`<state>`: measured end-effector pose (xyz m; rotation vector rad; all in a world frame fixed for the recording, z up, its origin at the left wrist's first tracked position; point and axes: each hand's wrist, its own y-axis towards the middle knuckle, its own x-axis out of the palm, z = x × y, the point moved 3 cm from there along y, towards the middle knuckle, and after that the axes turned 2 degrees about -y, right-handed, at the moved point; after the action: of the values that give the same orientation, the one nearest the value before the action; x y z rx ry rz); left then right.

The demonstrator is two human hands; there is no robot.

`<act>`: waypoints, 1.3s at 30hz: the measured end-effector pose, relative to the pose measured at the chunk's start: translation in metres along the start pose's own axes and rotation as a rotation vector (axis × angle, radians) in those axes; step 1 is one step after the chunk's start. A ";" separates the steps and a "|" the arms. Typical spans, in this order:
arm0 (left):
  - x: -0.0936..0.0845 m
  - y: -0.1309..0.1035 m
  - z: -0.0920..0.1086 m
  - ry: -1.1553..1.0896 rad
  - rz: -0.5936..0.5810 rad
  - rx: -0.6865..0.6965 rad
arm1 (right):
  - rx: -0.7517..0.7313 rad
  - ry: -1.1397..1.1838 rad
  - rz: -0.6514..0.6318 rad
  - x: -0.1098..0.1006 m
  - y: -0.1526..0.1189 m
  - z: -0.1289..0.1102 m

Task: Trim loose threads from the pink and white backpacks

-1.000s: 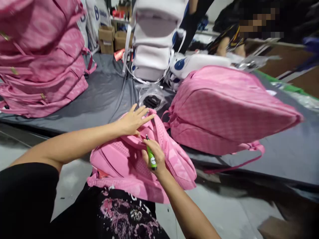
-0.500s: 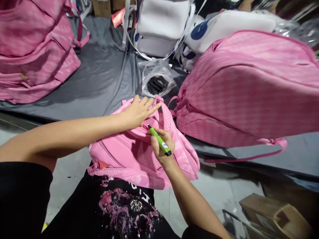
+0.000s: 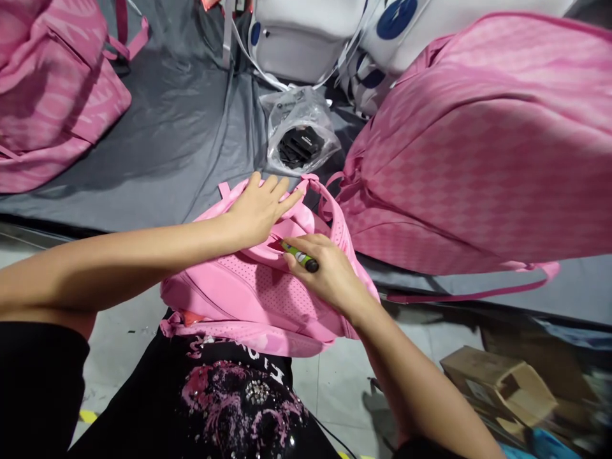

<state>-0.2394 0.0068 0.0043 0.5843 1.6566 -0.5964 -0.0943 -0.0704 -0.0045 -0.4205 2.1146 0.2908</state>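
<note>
Holding a green pen [image 3: 297, 254] in a narrow grip, my right hand [image 3: 329, 271] is over the middle of the pink backpack [image 3: 205, 294]. The pen's black end faces me and slants to the right, while its other end points at a small slit [image 3: 275, 242] in the fabric, reddish inside; I cannot tell whether the tip touches. My left hand [image 3: 258, 207] lies across the upper part of the same backpack, its grip wide, fingers stretched out near a shoulder strap [image 3: 340, 228], with the thumb out of sight. The backpack sits tilted at the front edge of the gray-covered counter [image 3: 176, 140], its near side over my lap. Just beyond it on the counter is a clear plastic bag [image 3: 287, 108] with black pieces [image 3: 301, 146] inside, and behind that stand white backpacks [image 3: 299, 54] with blue patches. To my right lies a larger checkered pink backpack [image 3: 478, 172], its loose strap hanging along the edge; more pink bags [image 3: 57, 95] are at my left. A cardboard box [image 3: 488, 376] is low on the right, below the counter.
</note>
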 end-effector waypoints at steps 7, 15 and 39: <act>0.009 0.010 0.003 -0.069 0.084 0.220 | -0.058 0.002 0.105 0.009 -0.006 0.011; 0.009 0.018 0.013 -0.114 -0.031 0.178 | -0.091 0.059 0.036 -0.003 -0.001 0.011; 0.015 0.024 0.015 -0.156 -0.040 0.174 | -0.082 -0.041 -0.058 0.003 0.005 0.013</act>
<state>-0.2152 0.0151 -0.0138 0.6161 1.4820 -0.8011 -0.0882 -0.0614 -0.0140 -0.5192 2.0521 0.3510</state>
